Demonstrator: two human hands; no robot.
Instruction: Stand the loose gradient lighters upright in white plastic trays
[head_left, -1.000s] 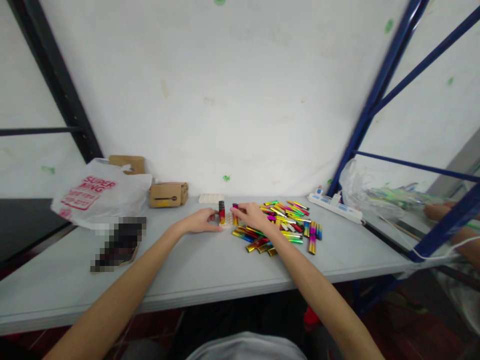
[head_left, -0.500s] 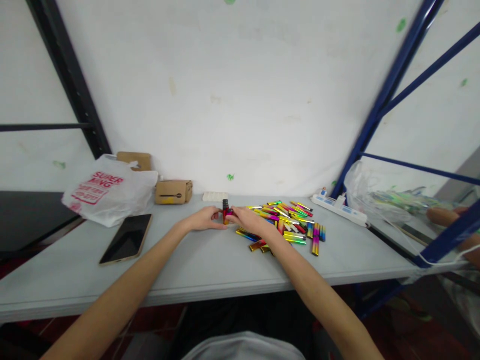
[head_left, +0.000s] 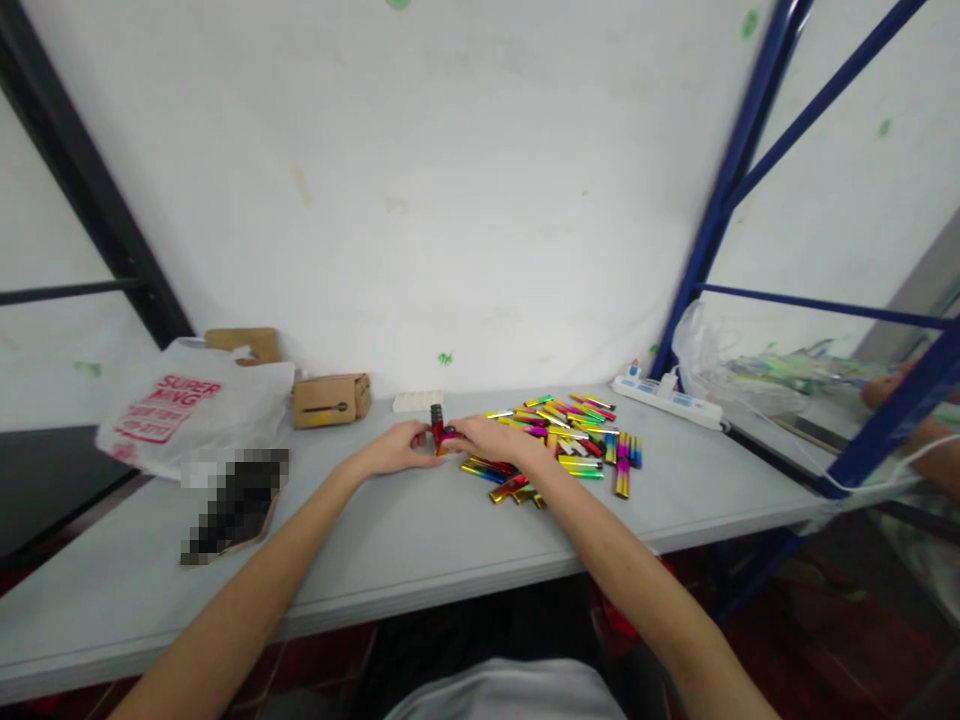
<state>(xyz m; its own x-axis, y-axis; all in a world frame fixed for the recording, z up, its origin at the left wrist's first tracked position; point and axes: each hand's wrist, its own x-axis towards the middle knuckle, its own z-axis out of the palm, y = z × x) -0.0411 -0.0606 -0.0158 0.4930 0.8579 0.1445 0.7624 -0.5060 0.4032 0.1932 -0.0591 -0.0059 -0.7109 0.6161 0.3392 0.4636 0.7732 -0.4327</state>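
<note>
Shiny lighters with black tops, a small upright row [head_left: 437,428], stand on the table between my hands. My left hand [head_left: 396,448] curls around their left side, thumb and fingers closed on them. From the right, my right hand [head_left: 480,440] pinches at the same row, and a purple-pink end shows at its fingertips. How many lighters each hand grips is hidden by the fingers. Right beside my right hand and partly behind its forearm lies a loose pile of metallic rainbow lighters [head_left: 574,434].
A white plastic bag [head_left: 202,400], a cardboard box [head_left: 330,400] and a blurred-out dark phone-like slab [head_left: 236,505] lie to the left. Against the wall is a flat white tray-like piece [head_left: 418,401]. A power strip [head_left: 671,402] and blue rack post [head_left: 720,200] stand right; beyond, another person's arm [head_left: 934,450].
My view has tilted and swung slightly right, so the scene sits lower on the left. Both hands stay at the upright lighters, which appear to lean a little more.
</note>
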